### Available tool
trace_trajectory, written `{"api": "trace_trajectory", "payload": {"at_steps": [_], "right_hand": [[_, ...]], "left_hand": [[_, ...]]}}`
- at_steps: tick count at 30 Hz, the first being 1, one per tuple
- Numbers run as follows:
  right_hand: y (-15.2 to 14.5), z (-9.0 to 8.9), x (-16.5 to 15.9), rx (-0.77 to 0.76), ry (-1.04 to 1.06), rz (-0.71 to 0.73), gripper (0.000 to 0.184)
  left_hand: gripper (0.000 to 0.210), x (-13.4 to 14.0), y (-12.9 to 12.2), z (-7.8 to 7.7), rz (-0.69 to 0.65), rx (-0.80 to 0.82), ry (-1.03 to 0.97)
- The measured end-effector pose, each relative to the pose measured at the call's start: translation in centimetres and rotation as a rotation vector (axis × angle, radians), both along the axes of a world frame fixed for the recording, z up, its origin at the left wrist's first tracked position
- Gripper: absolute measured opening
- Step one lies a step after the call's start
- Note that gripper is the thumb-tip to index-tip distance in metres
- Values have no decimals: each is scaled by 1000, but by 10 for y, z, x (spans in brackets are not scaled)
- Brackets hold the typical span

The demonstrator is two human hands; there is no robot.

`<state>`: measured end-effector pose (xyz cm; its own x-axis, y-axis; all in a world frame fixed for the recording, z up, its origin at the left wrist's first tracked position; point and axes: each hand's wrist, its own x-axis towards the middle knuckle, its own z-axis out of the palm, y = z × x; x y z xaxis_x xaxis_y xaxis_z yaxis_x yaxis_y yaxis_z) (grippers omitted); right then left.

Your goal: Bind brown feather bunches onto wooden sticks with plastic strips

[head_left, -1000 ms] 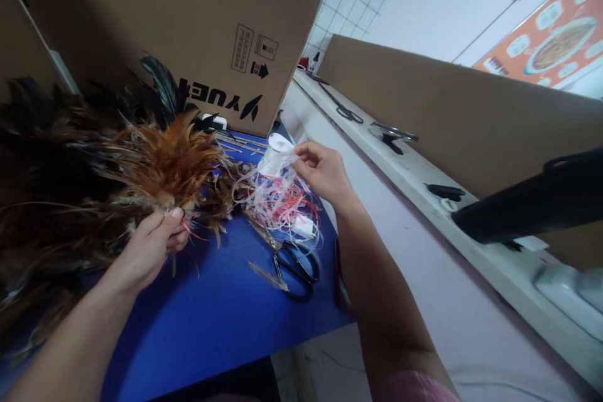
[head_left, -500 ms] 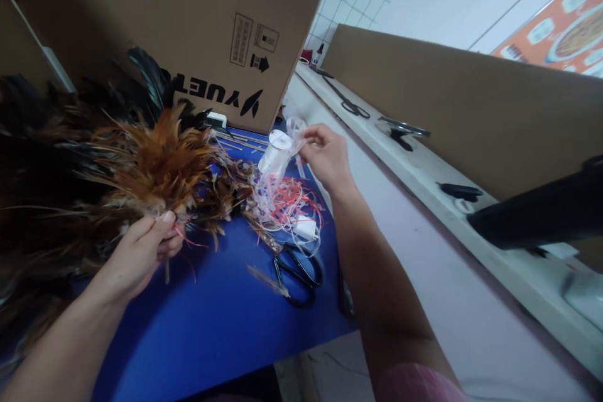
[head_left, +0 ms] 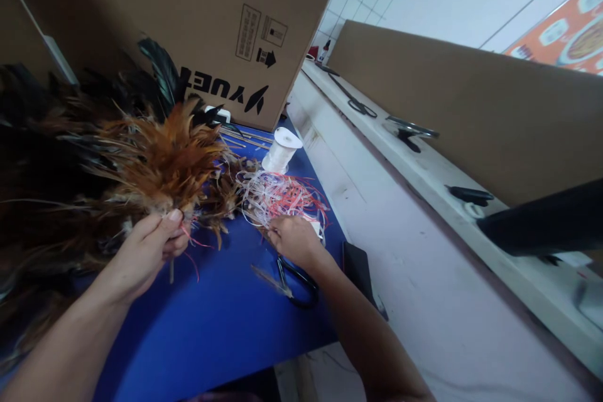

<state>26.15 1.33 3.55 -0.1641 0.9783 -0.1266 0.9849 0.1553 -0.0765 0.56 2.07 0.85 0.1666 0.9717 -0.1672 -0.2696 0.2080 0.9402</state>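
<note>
My left hand (head_left: 157,242) is closed around the base of a bundle of orange-brown feathers (head_left: 164,160), with thin pink string ends sticking out below the fingers. My right hand (head_left: 294,240) has its fingers drawn together at the lower edge of a tangle of white and pink ribbon strips (head_left: 282,191). Whatever the fingertips hold is hidden. Beneath this hand lie black-handled scissors (head_left: 301,298), partly covered by it. A white spool (head_left: 281,149) stands upright behind the tangle.
Dark and brown feathers (head_left: 61,169) spread across the left. A large cardboard box (head_left: 207,25) rises behind the blue table (head_left: 188,333). At the table's right edge lies a dark flat object (head_left: 358,270). A pale ledge (head_left: 400,151) holds several dark tools.
My right hand has moved from beside the spool down and nearer, to the front of the ribbon tangle. The clear white strips it held up are no longer raised. My left hand keeps its grip.
</note>
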Motion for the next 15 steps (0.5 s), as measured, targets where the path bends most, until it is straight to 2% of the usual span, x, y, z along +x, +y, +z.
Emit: {"api": "trace_trajectory", "payload": {"at_steps": [2,4,9,12,15], "right_hand": [[3,-7,-4,41,37,-83,21],[9,-15,-5,85,162,-147,20],[23,-27,6,120,419,-138,15],[23,-15,20,139,570,-138,13],[15,10,34,104,940,-204,12]], "left_hand": [[43,0,0,0,2,-1,2],[43,-1,0,0,12,3,-4],[43,-1,1,-1,-1,23,5],[45,-2,2,-3,-16,29,11],[44,-3,2,-5,-23,27,10]]}}
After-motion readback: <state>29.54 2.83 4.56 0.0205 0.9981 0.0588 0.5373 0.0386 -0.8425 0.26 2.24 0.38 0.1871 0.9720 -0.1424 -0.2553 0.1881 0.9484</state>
